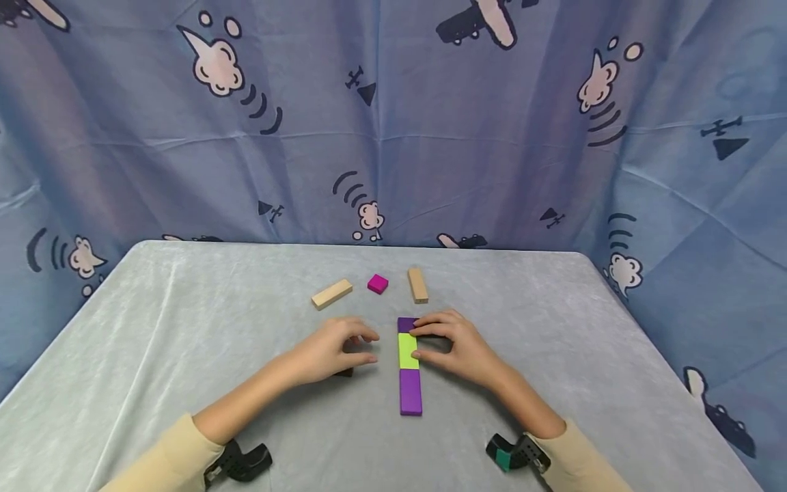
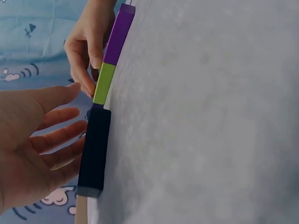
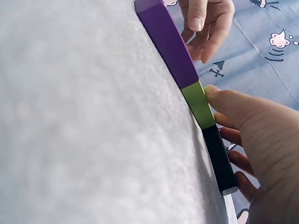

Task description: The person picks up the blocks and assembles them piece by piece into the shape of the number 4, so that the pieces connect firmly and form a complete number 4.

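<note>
In the head view, a lime green block lies end to end between a dark purple block at the far end and a longer purple block at the near end. My right hand reaches in from the right, its thumb at the green block's side and its fingertips by the dark purple one. A black block shows beside the right hand in the right wrist view. To the left of the row, my left hand hovers with fingers spread, holding nothing. Another black block lies by it, mostly hidden from the head view.
Farther back on the grey-white cloth lie two plain wooden blocks, one angled at the left and one at the right. A small magenta block lies between them. A blue patterned curtain hangs behind the table.
</note>
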Available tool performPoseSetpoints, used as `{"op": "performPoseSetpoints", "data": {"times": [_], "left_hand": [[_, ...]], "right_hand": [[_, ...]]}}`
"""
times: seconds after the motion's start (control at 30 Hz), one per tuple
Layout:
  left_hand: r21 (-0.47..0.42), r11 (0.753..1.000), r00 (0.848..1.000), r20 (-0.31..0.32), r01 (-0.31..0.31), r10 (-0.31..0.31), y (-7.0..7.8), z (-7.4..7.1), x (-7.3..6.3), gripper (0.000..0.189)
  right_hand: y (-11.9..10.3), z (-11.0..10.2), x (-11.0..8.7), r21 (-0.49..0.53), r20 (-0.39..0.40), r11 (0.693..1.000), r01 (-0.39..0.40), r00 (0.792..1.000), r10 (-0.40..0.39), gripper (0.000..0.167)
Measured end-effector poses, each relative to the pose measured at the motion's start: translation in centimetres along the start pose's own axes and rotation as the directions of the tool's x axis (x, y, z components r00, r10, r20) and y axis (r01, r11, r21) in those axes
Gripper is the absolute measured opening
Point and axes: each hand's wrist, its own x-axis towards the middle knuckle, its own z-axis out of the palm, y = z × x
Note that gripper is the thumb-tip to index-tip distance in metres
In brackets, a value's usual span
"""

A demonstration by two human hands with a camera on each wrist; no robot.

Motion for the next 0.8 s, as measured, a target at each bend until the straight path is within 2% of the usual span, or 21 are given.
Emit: {"op": "performPoseSetpoints", "data": {"times": [0.33,0.8], "left_hand": [[-0.014,0.999,0.999,-0.026,0.031,-0.031,-1.1,-0.4,-2.0,0.028],[-0.039,0.998,0.997,-0.052,0.057,-0.059,-1.7,-1.2,-3.5,0.031]], "right_hand": [[0.0,0.2,0.0,-0.003,-0.009,1.0,0.008,1.0,-0.008,0.03],[0.0,0.1,0.0,0.011,-0.011,1.0,0.017,1.0,-0.017,0.03]]}}
